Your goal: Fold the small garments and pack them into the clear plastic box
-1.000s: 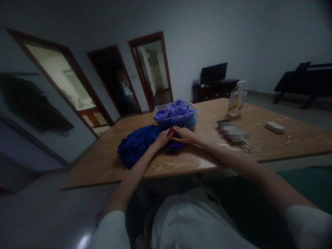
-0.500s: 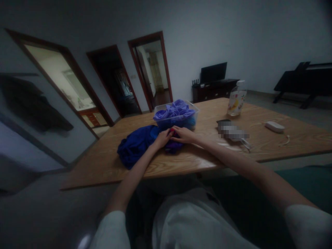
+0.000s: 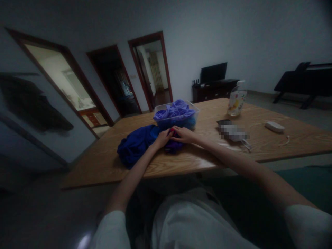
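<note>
My left hand point(image 3: 164, 137) and my right hand point(image 3: 183, 134) meet at the table's middle, fingers closed on a dark purple cloth point(image 3: 174, 146) with a bit of red or pink between the fingertips. Much of this cloth is covered by the hands, and I cannot tell what kind of piece it is. Left of it, against my left hand, lies a bunched dark blue cloth point(image 3: 135, 145). Just beyond both hands stands a clear plastic box point(image 3: 166, 123), heaped with lavender fabric point(image 3: 176, 111) and some blue material lower down.
The wooden table point(image 3: 98, 166) holds a clear pump bottle point(image 3: 236, 102) at the back right. Nearer are a blurred-out item point(image 3: 233, 134) with a cord and a white oblong case point(image 3: 275, 127) beside a small cord. Behind stand a monitor point(image 3: 214, 73) on a dark cabinet and several doorways.
</note>
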`<state>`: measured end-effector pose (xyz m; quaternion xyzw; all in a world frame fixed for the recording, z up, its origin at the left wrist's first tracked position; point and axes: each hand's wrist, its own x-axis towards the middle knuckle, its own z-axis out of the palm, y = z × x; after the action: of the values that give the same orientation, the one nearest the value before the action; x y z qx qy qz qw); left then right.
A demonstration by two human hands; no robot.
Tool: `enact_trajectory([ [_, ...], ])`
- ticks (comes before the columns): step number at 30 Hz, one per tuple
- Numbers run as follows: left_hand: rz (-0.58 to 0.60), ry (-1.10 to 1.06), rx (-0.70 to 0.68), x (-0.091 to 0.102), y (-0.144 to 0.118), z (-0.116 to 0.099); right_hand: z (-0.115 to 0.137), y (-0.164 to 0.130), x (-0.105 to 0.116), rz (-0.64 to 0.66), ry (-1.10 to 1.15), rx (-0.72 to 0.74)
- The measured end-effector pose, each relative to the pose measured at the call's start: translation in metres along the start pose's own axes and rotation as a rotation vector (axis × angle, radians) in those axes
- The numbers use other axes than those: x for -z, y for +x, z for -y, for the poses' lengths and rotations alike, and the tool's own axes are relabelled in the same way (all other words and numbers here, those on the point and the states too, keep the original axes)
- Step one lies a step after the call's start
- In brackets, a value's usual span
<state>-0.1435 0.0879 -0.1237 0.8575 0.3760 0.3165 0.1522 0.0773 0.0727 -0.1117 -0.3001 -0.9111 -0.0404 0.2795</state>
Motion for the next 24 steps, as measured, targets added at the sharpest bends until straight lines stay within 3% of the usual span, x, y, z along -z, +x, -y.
enact_trajectory([
  [6,0.017,-0.051,0.052,-0.002,0.002,0.001,-0.001,0.001,-0.001,0.012,0.006,-0.013],
  [11,-0.034,-0.454,0.137,-0.002,0.008,0.004,-0.015,0.001,-0.011,-0.051,0.083,-0.077],
  [14,0.068,-0.701,0.237,0.005,0.006,0.004,-0.032,0.000,-0.013,-0.143,0.163,-0.114],
  [17,0.162,-0.776,0.293,0.010,0.001,0.004,-0.046,-0.001,-0.013,-0.174,0.217,-0.119],
  [21,0.107,-0.731,0.216,0.003,0.002,0.007,-0.043,-0.001,-0.012,-0.080,0.220,-0.193],
  [24,0.002,-0.801,0.230,-0.003,0.008,0.008,-0.029,-0.002,-0.009,-0.123,0.202,-0.212],
])
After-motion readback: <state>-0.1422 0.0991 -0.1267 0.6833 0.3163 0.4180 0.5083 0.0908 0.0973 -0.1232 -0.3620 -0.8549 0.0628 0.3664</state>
